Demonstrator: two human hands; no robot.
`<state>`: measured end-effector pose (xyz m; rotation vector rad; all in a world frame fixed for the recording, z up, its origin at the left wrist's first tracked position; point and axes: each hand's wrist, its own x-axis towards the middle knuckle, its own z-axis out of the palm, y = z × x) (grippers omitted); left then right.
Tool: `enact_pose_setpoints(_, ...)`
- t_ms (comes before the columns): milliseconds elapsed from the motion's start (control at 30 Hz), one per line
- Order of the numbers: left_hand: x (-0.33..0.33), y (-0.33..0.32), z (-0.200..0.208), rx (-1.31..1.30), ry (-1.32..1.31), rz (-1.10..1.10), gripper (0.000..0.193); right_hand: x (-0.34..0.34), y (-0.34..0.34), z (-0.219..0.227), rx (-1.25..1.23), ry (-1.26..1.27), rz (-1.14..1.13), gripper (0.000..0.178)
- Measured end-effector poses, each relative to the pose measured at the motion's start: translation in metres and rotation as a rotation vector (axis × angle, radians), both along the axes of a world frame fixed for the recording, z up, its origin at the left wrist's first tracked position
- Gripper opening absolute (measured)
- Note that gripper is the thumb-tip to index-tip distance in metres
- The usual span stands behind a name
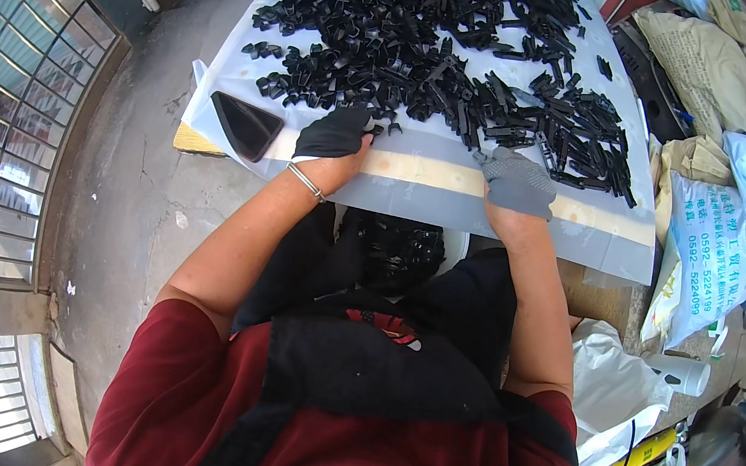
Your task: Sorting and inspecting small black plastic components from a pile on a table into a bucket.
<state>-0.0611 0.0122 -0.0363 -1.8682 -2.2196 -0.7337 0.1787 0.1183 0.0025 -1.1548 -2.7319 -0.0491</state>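
My left hand [334,137], in a black glove with bare fingertips, rests at the near edge of the table beside small curved black plastic pieces [318,82]. Its fingers are curled closed, and what they grip, if anything, is hidden. My right hand [521,185] wears a grey glove and lies over the table's near edge, below long narrow black plastic pieces [587,134]. Its fingers are bent together toward the left; anything between them is too small to name. The two hands are apart. White plastic sheeting [415,203] covers the table and hangs over its front edge.
A black smartphone [245,126] lies at the table's left corner. Between my legs, a white tub [457,245] contains dark shiny pieces [389,252]. Sacks [701,69] and a printed white bag [705,256] crowd the right side. A barred window [17,88] stands left.
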Motion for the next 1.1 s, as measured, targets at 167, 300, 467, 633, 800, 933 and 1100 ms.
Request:
enact_pose_setpoints(167, -0.009, 0.003, -0.008, 0.122, 0.056, -0.063, 0.028, -0.009, -0.02, 0.0, -0.07, 0.309, 0.078, 0.022)
enact_pose_setpoints(300, -0.003, 0.002, 0.002, 0.059, -0.053, 0.004, 0.025, -0.025, -0.039, 0.004, -0.323, 0.316, 0.096, 0.028)
enact_pose_setpoints(467, -0.001, 0.003, 0.013, -0.145, -0.051, 0.002, 0.02, -0.06, -0.037, -0.007, -0.225, 0.357, 0.171, 0.03)
enact_pose_setpoints(633, 0.005, -0.002, 0.016, -0.108, -0.06, 0.011, 0.026, -0.101, -0.019, -0.009, -0.166, 0.209, 0.142, 0.034)
enact_pose_setpoints(800, 0.016, -0.004, 0.021, -0.037, -0.041, -0.037, 0.023, -0.109, -0.012, -0.005, -0.265, 0.15, 0.058, 0.031)
enact_pose_setpoints(933, 0.004, 0.005, 0.003, 0.035, -0.051, 0.0, 0.016, -0.105, -0.017, 0.001, -0.266, 0.24, 0.078, 0.029)
enact_pose_setpoints(1100, -0.001, -0.021, 0.028, -0.177, -1.247, -0.07, 0.021, -0.077, -0.025, 0.011, -0.304, 0.269, 0.144, 0.026)
